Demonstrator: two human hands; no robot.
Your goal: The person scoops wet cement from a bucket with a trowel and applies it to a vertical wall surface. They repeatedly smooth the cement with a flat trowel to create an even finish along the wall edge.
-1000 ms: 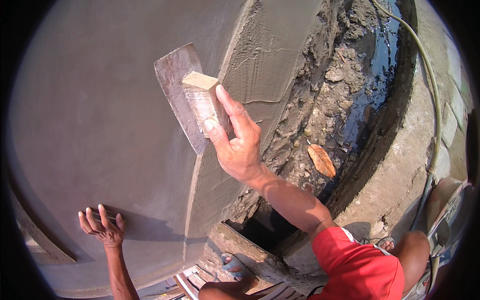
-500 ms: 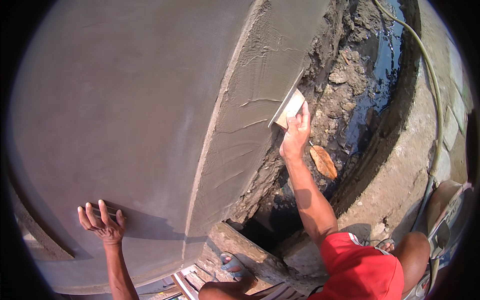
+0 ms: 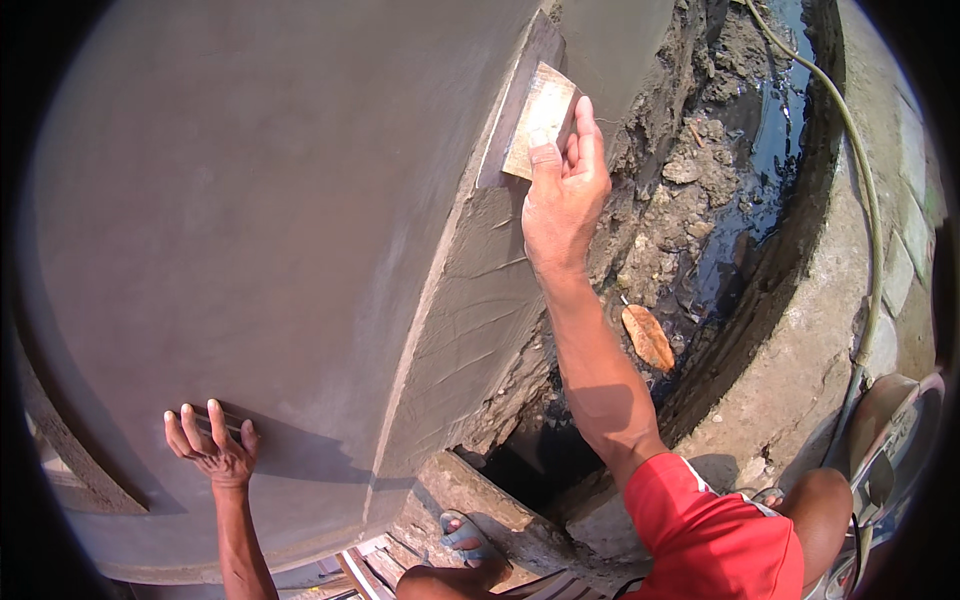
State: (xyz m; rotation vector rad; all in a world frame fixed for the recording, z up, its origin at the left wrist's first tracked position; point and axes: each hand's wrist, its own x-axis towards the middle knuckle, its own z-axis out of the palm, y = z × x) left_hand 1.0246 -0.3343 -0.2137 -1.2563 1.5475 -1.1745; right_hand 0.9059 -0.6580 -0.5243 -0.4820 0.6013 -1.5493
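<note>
My right hand [image 3: 562,200] grips a wooden plastering float [image 3: 540,118] and presses it against the wet grey side face [image 3: 470,330] of a large curved cement wall, near its top corner edge. My left hand [image 3: 212,447] lies flat with fingers spread on the smooth plastered front face [image 3: 260,200] low at the left, holding nothing. The side face below the float shows rough trowel ridges.
A muddy trench with dark water [image 3: 760,190] and rubble runs to the right of the wall, with a brown leaf [image 3: 648,337] in it. A green hose [image 3: 868,200] lies along the concrete rim [image 3: 800,360]. My sandalled foot [image 3: 468,535] rests on a concrete block below.
My right hand has carried the float from the front face around the edge, down to the side face, then up along it to the top. The left hand has stayed put.
</note>
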